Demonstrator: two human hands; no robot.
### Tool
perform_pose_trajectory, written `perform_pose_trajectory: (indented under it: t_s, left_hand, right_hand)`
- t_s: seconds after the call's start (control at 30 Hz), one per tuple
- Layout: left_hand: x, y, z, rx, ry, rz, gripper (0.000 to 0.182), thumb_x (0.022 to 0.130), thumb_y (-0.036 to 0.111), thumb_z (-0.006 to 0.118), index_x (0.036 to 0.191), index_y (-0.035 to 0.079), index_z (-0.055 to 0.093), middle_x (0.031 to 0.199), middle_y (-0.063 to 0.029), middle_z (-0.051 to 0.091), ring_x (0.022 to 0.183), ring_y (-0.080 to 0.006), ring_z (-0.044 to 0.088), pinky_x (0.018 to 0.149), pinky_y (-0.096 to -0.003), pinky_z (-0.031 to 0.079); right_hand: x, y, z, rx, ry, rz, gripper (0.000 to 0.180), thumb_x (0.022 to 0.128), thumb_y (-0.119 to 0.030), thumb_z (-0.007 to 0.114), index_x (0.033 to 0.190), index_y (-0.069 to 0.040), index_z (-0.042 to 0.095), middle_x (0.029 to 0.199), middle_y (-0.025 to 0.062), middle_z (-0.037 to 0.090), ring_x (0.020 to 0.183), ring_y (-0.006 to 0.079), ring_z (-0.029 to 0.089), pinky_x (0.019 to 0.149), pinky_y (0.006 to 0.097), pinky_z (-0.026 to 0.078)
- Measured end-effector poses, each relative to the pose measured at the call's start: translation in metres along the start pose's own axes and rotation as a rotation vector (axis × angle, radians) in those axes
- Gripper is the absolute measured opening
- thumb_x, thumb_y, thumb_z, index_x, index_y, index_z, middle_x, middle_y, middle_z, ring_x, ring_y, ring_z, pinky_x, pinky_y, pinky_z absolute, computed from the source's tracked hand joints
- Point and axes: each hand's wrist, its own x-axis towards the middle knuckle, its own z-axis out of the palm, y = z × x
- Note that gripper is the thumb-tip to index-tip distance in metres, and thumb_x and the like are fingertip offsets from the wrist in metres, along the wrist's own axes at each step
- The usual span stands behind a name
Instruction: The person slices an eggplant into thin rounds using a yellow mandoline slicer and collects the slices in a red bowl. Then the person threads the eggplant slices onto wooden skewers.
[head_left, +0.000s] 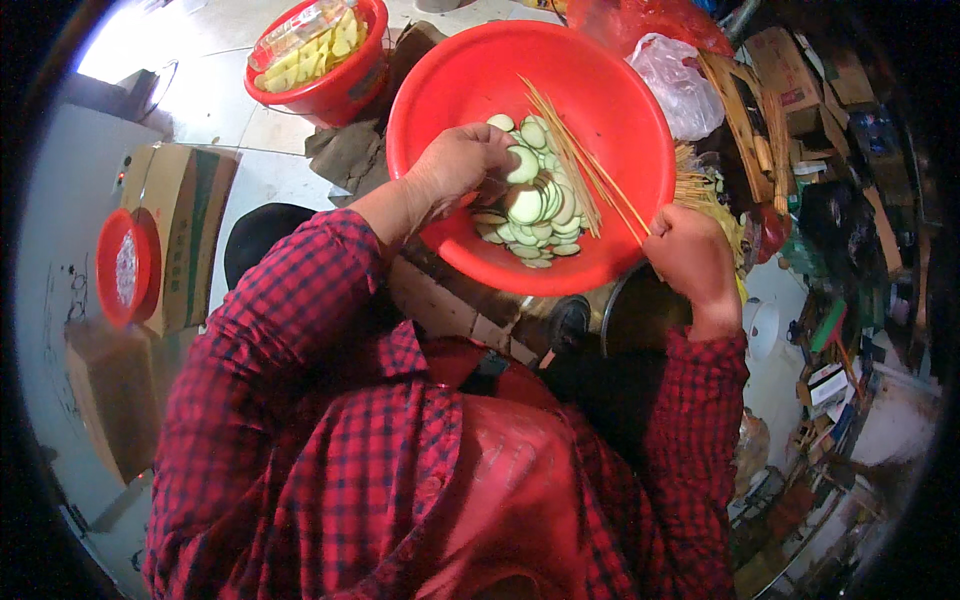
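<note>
A large red plastic basin (442, 82) stands before me with a heap of round, pale green vegetable slices (532, 214) in it. My left hand (461, 165) is over the basin's left side, its thumb and fingers pinching a thin-rimmed vegetable slice (523, 164). At the basin's right rim, my right hand (690, 247) grips one end of a thin bamboo skewer (624, 201), whose other end points up and left over the basin. Several loose bamboo skewers (559, 139) lie across the slices. My left fingertips are partly hidden behind the hand.
A red bucket (330, 105) of yellow slices, with a clear plastic bottle (300, 34) on top, stands at upper left. A plastic bag (679, 90) and more skewers (694, 180) lie right of the basin. Cardboard boxes (180, 232) and a small red bowl (146, 262) are at left.
</note>
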Motion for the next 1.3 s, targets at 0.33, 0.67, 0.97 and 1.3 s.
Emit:
perform_pose_trajectory:
  t_s: [0.33,0.67,0.97,1.3]
  left_hand:
    - [-0.003,0.016,0.011,-0.374,0.127,0.139,0.021,0.094,0.011,0.048,0.111,0.002,0.056,0.096,-0.0107,0.061,0.076,-0.0251,0.063,0.071,-0.0356,0.055]
    - [-0.005,0.035,-0.002,-0.559,0.173,0.32,0.024,0.086,0.004,0.052,0.109,-0.001,0.056,0.098,-0.0093,0.059,0.087,-0.0206,0.059,0.077,-0.0354,0.053]
    - [-0.014,0.035,-0.008,-0.196,0.2,0.459,0.022,0.086,0.007,0.052,0.105,-0.002,0.058,0.09,-0.0071,0.061,0.084,-0.0172,0.059,0.082,-0.0346,0.051]
    - [-0.017,0.035,-0.002,-0.29,0.178,0.248,0.018,0.093,0.013,0.055,0.106,0.001,0.058,0.093,-0.0065,0.062,0.082,-0.0171,0.062,0.069,-0.0312,0.058]
  right_hand:
    - [-0.021,-0.071,0.014,0.88,-0.117,0.189,0.008,0.081,-0.003,0.064,0.088,-0.002,0.061,0.07,-0.0056,0.053,0.065,0.0021,0.048,0.059,0.0198,0.041]
    - [-0.018,-0.079,0.013,0.984,-0.158,0.167,0.007,0.081,-0.005,0.062,0.088,-0.002,0.06,0.072,-0.0048,0.054,0.067,0.003,0.049,0.061,0.0198,0.041]
    - [-0.016,-0.073,0.02,0.941,-0.136,0.142,0.017,0.082,-0.013,0.065,0.094,-0.001,0.062,0.079,0.005,0.064,0.074,0.0117,0.06,0.068,0.0268,0.049]
    - [-0.017,-0.079,0.026,1.007,-0.137,0.129,0.008,0.083,-0.005,0.062,0.091,-0.001,0.06,0.077,-0.0029,0.055,0.073,0.0049,0.05,0.067,0.0205,0.042]
